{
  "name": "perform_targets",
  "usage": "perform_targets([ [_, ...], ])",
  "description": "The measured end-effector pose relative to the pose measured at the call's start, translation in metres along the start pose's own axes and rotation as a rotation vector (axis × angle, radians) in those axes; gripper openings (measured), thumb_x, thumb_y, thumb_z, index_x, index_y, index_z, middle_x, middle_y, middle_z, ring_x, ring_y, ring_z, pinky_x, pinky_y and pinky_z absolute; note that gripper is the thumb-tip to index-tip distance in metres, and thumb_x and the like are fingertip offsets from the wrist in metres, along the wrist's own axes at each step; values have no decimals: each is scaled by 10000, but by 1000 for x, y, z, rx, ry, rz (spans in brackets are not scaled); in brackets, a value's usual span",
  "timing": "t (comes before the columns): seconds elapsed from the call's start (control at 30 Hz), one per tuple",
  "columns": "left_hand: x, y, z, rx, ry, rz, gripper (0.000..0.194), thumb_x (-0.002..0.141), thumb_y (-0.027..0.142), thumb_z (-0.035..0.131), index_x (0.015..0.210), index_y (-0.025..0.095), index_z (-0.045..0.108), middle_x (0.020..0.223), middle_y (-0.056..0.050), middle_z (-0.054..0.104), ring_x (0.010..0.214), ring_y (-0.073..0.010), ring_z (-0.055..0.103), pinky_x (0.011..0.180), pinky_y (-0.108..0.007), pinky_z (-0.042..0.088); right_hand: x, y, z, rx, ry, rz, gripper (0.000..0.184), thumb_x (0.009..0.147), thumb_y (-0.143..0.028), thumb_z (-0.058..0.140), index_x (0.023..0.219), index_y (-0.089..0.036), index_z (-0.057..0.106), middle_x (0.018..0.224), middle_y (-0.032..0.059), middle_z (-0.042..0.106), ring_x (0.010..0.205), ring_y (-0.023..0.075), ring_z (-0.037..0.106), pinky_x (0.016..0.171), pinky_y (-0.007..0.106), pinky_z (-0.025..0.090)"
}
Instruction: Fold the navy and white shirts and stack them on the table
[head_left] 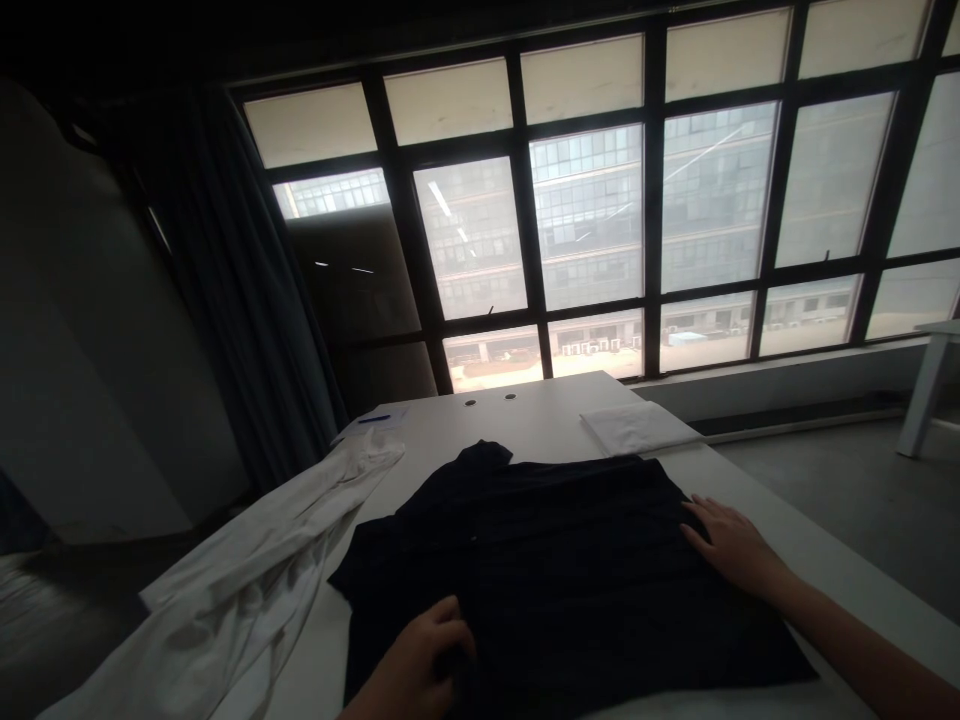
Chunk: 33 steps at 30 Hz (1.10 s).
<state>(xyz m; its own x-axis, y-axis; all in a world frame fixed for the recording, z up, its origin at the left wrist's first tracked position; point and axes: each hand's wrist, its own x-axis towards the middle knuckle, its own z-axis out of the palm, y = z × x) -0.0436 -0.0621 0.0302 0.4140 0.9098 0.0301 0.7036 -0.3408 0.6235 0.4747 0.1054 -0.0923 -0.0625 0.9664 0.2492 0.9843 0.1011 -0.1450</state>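
A dark short-sleeved shirt (570,570) lies spread over the white table (555,400), its collar toward the far left and a sleeve out to the left. Near the shirt's lower left part, my left hand (427,650) is closed, fingers curled on the dark cloth. My right hand (731,545) rests with its fingers stretched out along the shirt's right edge, palm down, partly over the tabletop. Folds in the dark fabric are hard to make out in the low light.
Rumpled white garments (277,560) hang over the table's left edge. A folded white cloth (637,427) lies at the far right of the tabletop. A blue pen (375,418) is on paper at the far left. Large windows (592,220) stand behind, beside a dark curtain (247,300).
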Motion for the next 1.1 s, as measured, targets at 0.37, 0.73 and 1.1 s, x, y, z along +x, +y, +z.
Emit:
perform_targets([
  [0.37, 10, -14, 34, 171, 289, -53, 184, 956, 324, 513, 802, 226, 489, 870, -28, 614, 782, -172, 588, 726, -286, 482, 2, 5, 6, 13, 15, -9, 650, 931, -582, 376, 1386, -168, 587, 1507, 148, 500, 1414, 327, 423, 1168, 527, 296],
  [0.73, 5, -11, 27, 333, -123, 123, 629, 905, 586, 610, 1466, 337, 474, 1639, -73, 298, 1487, -371, 278, 1188, -556, 307, -7, -13, -12, -64, 169, -123, 503, 921, -446, 444, 1293, -174, 645, 1418, 171, 570, 1317, 371, 501, 1072, 541, 381],
  [1.1, -25, -34, -30, 270, -100, -477, 835, 688, 524, 762, 1404, 159, 531, 1520, -189, 454, 1387, -409, 421, 1122, -469, 353, -62, -160, -80, 271, -65, -375, 273, 981, -337, 415, 844, -217, 618, 837, 39, 666, 747, 180, 628, 687, 299, 423],
])
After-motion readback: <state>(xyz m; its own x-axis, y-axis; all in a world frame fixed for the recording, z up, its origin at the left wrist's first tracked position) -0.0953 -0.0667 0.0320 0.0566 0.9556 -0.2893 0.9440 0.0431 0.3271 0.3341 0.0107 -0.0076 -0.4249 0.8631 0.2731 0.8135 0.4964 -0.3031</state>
